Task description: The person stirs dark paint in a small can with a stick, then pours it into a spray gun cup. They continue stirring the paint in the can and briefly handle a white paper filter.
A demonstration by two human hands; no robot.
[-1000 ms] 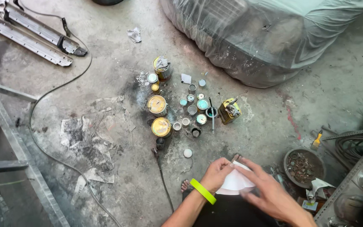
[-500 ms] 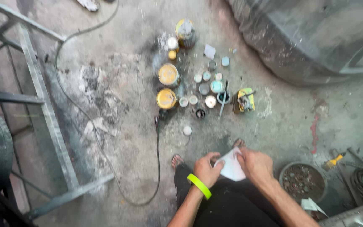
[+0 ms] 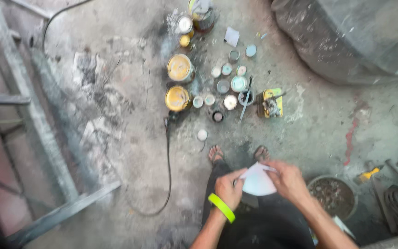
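Both hands grasp a white sheet of paper (image 3: 258,180) low in the scene, above the person's feet: the left hand (image 3: 229,188), with a green wristband (image 3: 221,207), pinches its left edge, and the right hand (image 3: 289,180) grips its right edge. Farther off on the concrete floor (image 3: 130,152) stand two yellow-lidded cans (image 3: 179,83) and a cluster of small jars (image 3: 229,87), with a black cable (image 3: 167,161) running to the left of the feet.

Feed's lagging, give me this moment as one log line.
left hand: holds white paper | right hand: holds same paper | paint cans: on floor ahead

Both hands (image 3: 229,188) (image 3: 289,180) together, fingers pinched
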